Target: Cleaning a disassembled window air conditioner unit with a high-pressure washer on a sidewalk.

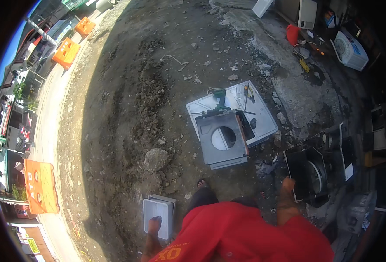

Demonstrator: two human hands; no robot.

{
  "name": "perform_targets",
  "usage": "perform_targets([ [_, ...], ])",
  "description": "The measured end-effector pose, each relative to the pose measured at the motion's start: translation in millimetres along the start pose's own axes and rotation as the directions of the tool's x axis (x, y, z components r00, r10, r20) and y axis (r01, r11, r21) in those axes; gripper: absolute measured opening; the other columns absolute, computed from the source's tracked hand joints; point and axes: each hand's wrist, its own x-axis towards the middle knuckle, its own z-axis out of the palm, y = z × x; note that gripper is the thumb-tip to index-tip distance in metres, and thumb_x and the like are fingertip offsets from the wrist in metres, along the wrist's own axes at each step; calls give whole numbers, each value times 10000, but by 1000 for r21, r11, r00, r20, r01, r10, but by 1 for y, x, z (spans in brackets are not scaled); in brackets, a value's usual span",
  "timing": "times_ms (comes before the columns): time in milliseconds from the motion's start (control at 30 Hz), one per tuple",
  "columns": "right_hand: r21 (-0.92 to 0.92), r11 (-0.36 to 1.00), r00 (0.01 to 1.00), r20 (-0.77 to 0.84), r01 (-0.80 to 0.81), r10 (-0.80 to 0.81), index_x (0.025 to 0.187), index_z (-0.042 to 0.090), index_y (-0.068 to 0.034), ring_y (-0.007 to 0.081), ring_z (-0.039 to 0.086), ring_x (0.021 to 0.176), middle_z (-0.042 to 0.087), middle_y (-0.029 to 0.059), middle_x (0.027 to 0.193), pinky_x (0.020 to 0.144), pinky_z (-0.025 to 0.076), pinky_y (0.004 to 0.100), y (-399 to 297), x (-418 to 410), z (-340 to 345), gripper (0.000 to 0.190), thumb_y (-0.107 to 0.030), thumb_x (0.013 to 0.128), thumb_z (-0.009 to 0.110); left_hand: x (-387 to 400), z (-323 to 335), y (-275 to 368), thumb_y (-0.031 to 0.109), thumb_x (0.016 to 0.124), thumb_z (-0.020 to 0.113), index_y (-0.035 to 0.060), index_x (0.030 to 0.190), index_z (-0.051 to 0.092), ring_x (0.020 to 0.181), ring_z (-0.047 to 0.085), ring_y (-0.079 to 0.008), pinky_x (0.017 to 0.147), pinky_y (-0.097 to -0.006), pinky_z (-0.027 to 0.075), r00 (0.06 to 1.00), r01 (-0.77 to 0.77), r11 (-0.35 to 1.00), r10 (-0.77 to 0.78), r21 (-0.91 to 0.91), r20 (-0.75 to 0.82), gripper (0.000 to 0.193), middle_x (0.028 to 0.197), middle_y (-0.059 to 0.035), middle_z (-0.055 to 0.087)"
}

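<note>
My left hand (155, 224) is over a white plastic tub (157, 209) on the ground at my left; its fingers look curled, and whatever may be in them is hidden. On the other side, my right hand (288, 184) grips the near left edge of a black open casing (299, 173) with a curved light rim inside. Ahead of me a grey sheet-metal housing (209, 147) with a round opening rests partly on a white metal panel (262, 111). A green cordless drill (220, 98) stands at the housing's far edge. A screwdriver (246, 95) and pliers (251, 95) lie on the panel.
Rough dirt holds a large rock (156, 159) and loose rubble (148, 88). A broken concrete slab (298, 95) runs along the right, with a yellow-handled tool (304, 66), a cord and a white appliance (349, 50). Orange barriers (41, 186) line the sunlit road at left.
</note>
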Motion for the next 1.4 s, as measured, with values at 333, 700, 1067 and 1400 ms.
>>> perform_targets([
  [333,68,937,875,341,342,-344,904,675,-16,397,620,954,668,211,965,841,474,445,-144,-125,134,342,-341,795,670,93,-111,31,279,875,596,-52,1063,636,666,609,-148,620,-275,482,998,9,998,-6,-58,58,383,819,-89,679],
  [700,-31,999,926,376,40,-25,919,656,22,255,648,591,657,149,781,526,498,379,-272,-190,293,342,-301,817,608,202,-210,100,271,885,581,-88,1091,613,830,639,-220,745,-329,499,981,177,984,-177,1,86,415,924,-139,685],
  [1067,318,866,704,506,385,-499,952,683,-49,349,630,945,680,160,947,834,486,392,-657,-268,329,411,-430,806,640,438,-326,293,205,871,553,-45,989,625,723,628,-165,601,-309,489,990,-11,997,1,74,138,286,883,-119,664],
  [1400,270,962,896,437,-47,-79,997,673,-29,349,607,1014,657,187,1036,890,462,403,-698,-242,365,437,-423,821,604,729,-409,582,197,858,564,79,961,636,652,591,-139,524,-317,456,624,-753,609,538,252,566,172,804,-31,635],
])
